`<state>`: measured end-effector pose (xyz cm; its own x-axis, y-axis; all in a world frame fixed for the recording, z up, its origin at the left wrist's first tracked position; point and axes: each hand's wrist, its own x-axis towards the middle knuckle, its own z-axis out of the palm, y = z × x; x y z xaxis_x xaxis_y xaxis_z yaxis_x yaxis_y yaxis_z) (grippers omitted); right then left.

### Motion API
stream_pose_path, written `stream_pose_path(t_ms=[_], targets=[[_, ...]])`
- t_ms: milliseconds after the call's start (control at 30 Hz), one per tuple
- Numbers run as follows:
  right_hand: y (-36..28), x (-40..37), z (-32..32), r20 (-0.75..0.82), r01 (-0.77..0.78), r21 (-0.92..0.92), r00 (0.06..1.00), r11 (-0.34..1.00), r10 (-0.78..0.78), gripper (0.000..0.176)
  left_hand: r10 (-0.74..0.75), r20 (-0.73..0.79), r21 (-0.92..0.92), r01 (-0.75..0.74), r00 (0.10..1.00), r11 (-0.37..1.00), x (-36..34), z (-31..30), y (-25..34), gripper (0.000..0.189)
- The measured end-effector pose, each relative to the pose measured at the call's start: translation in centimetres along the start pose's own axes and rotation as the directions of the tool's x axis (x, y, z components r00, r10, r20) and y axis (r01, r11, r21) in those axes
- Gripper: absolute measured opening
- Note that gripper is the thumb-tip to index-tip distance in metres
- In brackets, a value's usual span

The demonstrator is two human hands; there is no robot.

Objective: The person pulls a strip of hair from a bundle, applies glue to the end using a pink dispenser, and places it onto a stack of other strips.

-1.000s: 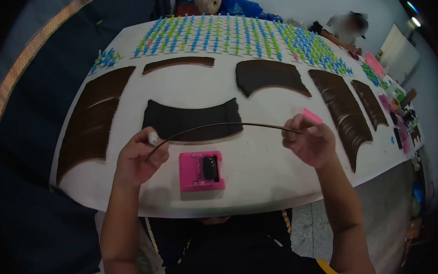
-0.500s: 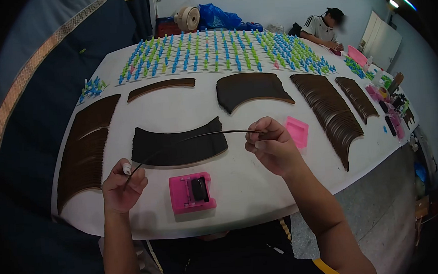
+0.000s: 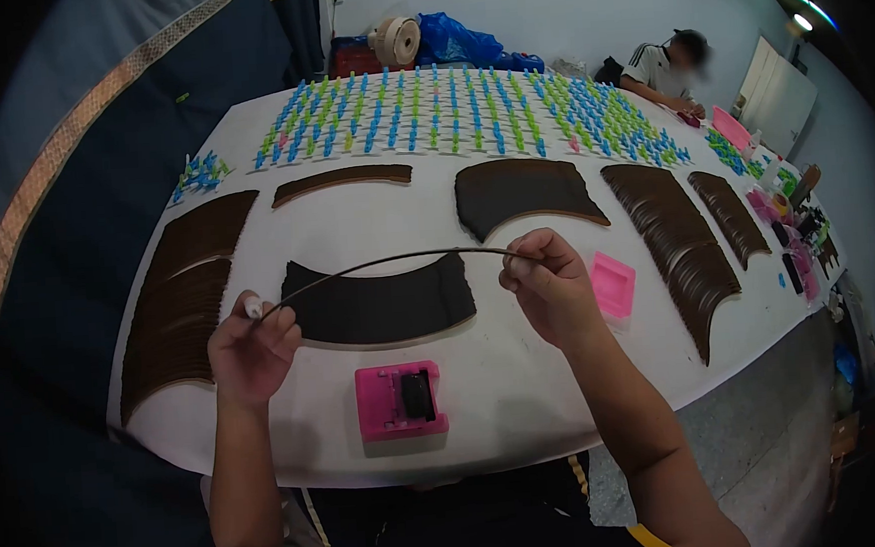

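Observation:
A thin, dark, curved strip (image 3: 396, 257) bows upward between my two hands, held above the table. My left hand (image 3: 255, 347) pinches its left end, and a white wrap covers one fingertip. At the other end, my right hand (image 3: 550, 285) grips the strip between thumb and fingers. Beneath it lies a dark curved stack of strips (image 3: 384, 302). Nearer to me sits a pink box with a black roller-like part (image 3: 401, 401). Just right of my right hand is a shallow pink tray (image 3: 613, 285).
More brown curved stacks lie at left (image 3: 184, 299), back (image 3: 528, 193) and right (image 3: 671, 244). Rows of blue and green clips (image 3: 428, 114) fill the far table. A person (image 3: 661, 74) sits at the far right corner. Pink containers and tools (image 3: 790, 222) line the right edge.
The strip and both hands are slightly higher, with the left end raised more, so the strip is more level. The whole view has shifted a little. Both hands keep their hold.

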<state>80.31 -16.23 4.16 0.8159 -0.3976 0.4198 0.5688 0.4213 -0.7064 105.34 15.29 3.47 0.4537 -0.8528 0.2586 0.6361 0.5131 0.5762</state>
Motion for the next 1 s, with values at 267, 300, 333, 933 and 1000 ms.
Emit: stream_pose_path(t_ms=[267, 300, 333, 933, 1000], targets=[[3.2, 7.5, -1.8, -0.147, -0.016, -0.415, 0.988, 0.910, -0.050, 0.011, 0.186, -0.587, -0.194, -0.360, 0.788, 0.913, 10.1, -4.4, -0.4, 0.017], [3.7, 8.7, -1.7, -0.131, -0.013, -0.409, 0.990, 0.912, -0.044, 0.011, 0.196, -0.639, -0.157, -0.376, 0.744, 0.913, 11.5, -4.6, -0.9, 0.019], [4.2, 9.9, -1.6, -0.162, -0.045, -0.480, 0.986, 0.876, -0.038, 0.010, 0.206, -0.688, -0.122, -0.390, 0.696, 0.913, 12.9, -5.3, -1.2, 0.022], [15.1, 22.5, -10.3, -0.153, -0.157, -0.979, 0.987, 0.131, 0.041, 0.019, 0.002, -0.722, 0.492, 0.512, 0.692, 0.704, 23.5, -13.1, -3.0, 0.015], [15.8, 22.7, -11.0, -0.138, -0.139, -0.990, 0.990, 0.027, 0.034, 0.020, 0.093, -0.364, 0.899, 0.376, 0.927, -0.224, 22.3, -12.1, -2.8, 0.022]])
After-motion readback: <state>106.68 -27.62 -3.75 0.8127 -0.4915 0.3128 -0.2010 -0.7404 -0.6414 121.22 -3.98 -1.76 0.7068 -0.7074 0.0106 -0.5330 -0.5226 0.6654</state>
